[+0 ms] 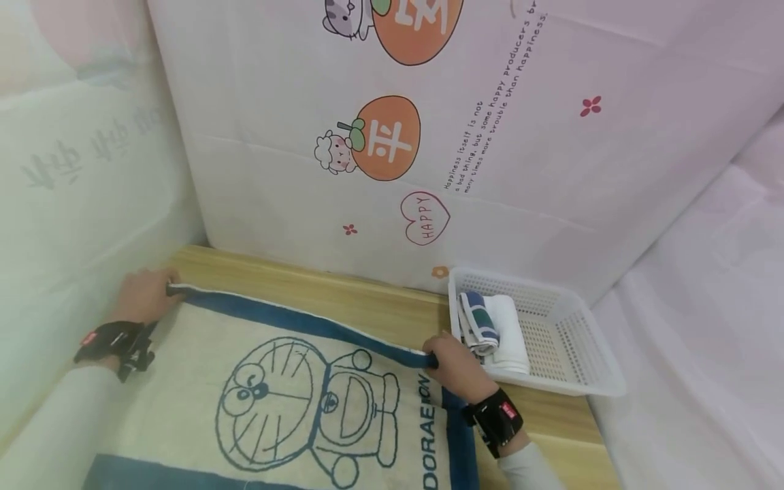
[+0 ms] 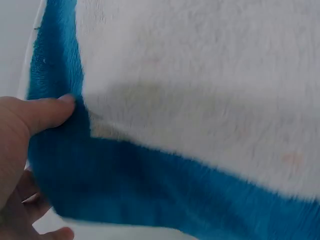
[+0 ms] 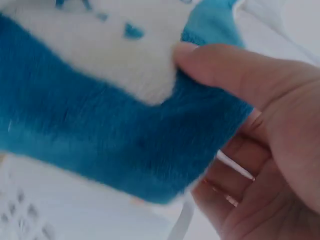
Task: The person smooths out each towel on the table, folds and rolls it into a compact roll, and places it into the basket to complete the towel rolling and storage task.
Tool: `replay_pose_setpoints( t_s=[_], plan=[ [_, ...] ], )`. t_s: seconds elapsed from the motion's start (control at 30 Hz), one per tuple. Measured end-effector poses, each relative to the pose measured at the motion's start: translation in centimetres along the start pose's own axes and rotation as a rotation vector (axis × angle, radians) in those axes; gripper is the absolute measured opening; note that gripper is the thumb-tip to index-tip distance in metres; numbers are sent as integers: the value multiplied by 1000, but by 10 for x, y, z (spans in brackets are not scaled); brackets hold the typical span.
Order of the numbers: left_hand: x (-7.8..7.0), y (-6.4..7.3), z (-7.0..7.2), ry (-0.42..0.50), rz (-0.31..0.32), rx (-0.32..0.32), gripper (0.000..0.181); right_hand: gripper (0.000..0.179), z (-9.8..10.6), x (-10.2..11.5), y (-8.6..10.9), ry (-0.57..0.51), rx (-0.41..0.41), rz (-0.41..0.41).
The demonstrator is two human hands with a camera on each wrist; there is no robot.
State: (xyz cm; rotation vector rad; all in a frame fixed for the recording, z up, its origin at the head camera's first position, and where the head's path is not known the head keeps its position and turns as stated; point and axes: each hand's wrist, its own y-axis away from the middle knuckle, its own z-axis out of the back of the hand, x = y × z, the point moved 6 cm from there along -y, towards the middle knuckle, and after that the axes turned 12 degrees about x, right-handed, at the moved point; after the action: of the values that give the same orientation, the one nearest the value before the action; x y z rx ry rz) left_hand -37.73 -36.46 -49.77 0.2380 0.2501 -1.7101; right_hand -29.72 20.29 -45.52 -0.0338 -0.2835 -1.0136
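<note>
A cream towel (image 1: 184,381) with a blue border and a blue cartoon outline is spread out between both hands. My left hand (image 1: 145,296) pinches its far left corner; in the left wrist view the thumb (image 2: 52,111) presses on the blue border and the fingers lie behind the cloth. The far right part of the towel's edge is pinched by my right hand (image 1: 459,367). Its thumb (image 3: 220,65) lies over the blue border (image 3: 150,145) in the right wrist view, with fingers underneath. The far edge sags slightly between the hands, and the near edge runs out of the head view.
A white plastic basket (image 1: 603,371) stands at the back right, close by the right hand. Inside it are a rolled striped towel (image 1: 479,323) and a folded white towel (image 1: 510,333). Printed cloth walls (image 1: 275,170) enclose the wooden table (image 1: 367,323) at the back and sides.
</note>
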Motion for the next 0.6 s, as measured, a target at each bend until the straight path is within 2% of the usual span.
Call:
replay_pose_setpoints(
  t_s=[0.1,0.23,0.4,0.47,0.6],
  plan=[
    [-3,2,5,-3,3,-10,35,18,12,-12,-1,-79,28,-35],
    [-2,5,16,75,24,1,28,15,27,-19,-8,-133,12,-27],
    [-2,11,31,126,61,-12,22,16,46,-27,-22,-113,-24,24],
    [-2,12,36,135,57,-30,21,16,53,-33,-28,-94,-41,33],
    [1,10,48,150,48,-59,20,16,63,-48,-38,-69,-54,-7]
  ],
)
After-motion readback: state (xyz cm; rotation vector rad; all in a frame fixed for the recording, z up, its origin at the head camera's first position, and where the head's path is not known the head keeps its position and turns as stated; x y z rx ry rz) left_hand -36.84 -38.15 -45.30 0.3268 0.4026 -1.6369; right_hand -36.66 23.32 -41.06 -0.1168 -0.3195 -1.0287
